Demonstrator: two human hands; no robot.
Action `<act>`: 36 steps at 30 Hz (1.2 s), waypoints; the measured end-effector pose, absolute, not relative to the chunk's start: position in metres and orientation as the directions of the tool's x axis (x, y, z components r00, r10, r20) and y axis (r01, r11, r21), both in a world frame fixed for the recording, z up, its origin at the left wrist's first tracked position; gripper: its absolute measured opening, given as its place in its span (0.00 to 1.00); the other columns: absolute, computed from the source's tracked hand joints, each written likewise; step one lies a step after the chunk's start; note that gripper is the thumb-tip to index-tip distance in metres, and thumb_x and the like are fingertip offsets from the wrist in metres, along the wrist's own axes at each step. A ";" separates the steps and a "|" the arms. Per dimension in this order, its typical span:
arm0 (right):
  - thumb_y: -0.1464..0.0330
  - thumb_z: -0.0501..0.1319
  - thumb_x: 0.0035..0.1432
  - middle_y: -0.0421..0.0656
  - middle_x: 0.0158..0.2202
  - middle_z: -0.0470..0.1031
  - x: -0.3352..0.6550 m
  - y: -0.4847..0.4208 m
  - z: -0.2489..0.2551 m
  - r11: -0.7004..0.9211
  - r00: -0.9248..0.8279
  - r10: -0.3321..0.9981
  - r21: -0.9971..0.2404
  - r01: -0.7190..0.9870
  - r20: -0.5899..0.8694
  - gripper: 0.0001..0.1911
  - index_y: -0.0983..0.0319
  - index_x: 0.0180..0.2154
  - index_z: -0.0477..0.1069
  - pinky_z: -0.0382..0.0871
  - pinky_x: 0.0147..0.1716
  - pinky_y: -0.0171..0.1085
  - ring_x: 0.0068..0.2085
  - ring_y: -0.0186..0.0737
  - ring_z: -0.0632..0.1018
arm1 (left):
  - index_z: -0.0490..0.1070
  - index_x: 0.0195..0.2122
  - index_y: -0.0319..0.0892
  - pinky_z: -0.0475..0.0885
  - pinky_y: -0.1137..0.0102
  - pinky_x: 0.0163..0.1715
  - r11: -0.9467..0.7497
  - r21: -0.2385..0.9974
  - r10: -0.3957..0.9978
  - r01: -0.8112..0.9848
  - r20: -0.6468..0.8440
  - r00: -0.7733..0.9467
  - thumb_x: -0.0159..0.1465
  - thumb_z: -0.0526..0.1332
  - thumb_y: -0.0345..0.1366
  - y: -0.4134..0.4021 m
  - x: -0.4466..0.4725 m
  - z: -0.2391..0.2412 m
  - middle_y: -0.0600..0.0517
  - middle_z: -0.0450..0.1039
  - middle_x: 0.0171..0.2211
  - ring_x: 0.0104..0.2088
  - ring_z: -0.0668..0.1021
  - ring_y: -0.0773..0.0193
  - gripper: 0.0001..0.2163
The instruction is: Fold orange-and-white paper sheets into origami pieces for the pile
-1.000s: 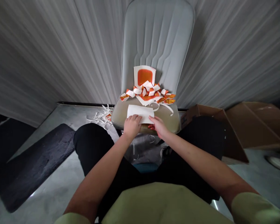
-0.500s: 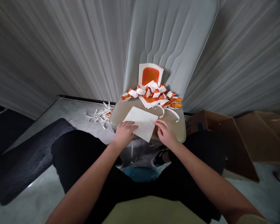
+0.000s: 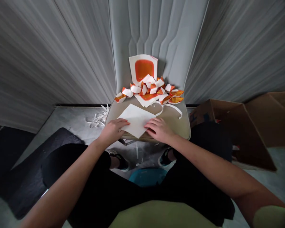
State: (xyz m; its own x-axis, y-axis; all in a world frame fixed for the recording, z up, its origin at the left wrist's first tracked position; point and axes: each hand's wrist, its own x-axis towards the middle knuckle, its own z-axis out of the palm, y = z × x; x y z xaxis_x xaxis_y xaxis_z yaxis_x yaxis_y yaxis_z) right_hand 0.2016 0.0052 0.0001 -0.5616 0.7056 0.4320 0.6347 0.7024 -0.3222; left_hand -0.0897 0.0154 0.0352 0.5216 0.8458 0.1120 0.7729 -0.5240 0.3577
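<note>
A blank white sheet of paper (image 3: 136, 119) lies turned cornerwise on the front of the chair seat (image 3: 180, 126), one corner towards me. My left hand (image 3: 113, 129) holds its left corner, with the thumb underneath or hidden and the fingers on top. At the right corner, my right hand (image 3: 159, 129) has its fingers closed on the paper edge. Just behind the sheet, folded orange-and-white paper ingots (image 3: 142, 88) lie in a heap. Two thin white paper strips (image 3: 173, 108) curl near the sheet's right side.
A stack of white sheets with an orange square (image 3: 144, 69) leans on the grey chair back (image 3: 152, 25). Paper scraps (image 3: 98, 117) lie on the floor to the left. Open cardboard boxes (image 3: 239, 126) stand at the right, and a blue stool (image 3: 147, 176) shows between my legs.
The paper has turned so that a corner points straight at me. My right hand has moved in onto its right corner, and my left hand has slid to the left corner. The view has shifted.
</note>
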 end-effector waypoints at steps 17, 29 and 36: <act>0.65 0.62 0.68 0.41 0.31 0.81 0.187 0.037 0.009 0.497 -0.370 0.868 -0.571 0.654 0.331 0.09 0.58 0.34 0.78 0.70 0.34 0.38 0.31 0.38 0.79 | 0.73 0.32 0.43 0.73 0.63 0.44 -0.347 0.506 0.935 0.789 0.123 0.333 0.73 0.52 0.43 0.029 -0.085 0.031 0.47 0.80 0.37 0.40 0.81 0.56 0.17; 0.65 0.65 0.66 0.45 0.40 0.80 0.195 0.029 0.004 0.582 -0.366 0.811 -0.571 0.579 0.456 0.10 0.57 0.48 0.71 0.77 0.38 0.42 0.39 0.43 0.81 | 0.78 0.35 0.42 0.74 0.62 0.43 -0.244 0.547 0.967 0.801 0.200 0.158 0.70 0.57 0.43 0.041 -0.081 0.018 0.46 0.80 0.38 0.41 0.81 0.54 0.14; 0.67 0.64 0.67 0.47 0.43 0.80 0.193 0.033 0.004 0.673 -0.494 0.739 -0.463 0.577 0.457 0.07 0.57 0.47 0.72 0.78 0.45 0.48 0.44 0.46 0.82 | 0.80 0.36 0.42 0.75 0.62 0.46 -0.191 0.447 0.979 0.874 0.151 0.137 0.71 0.57 0.41 0.047 -0.081 0.022 0.46 0.81 0.39 0.42 0.81 0.53 0.14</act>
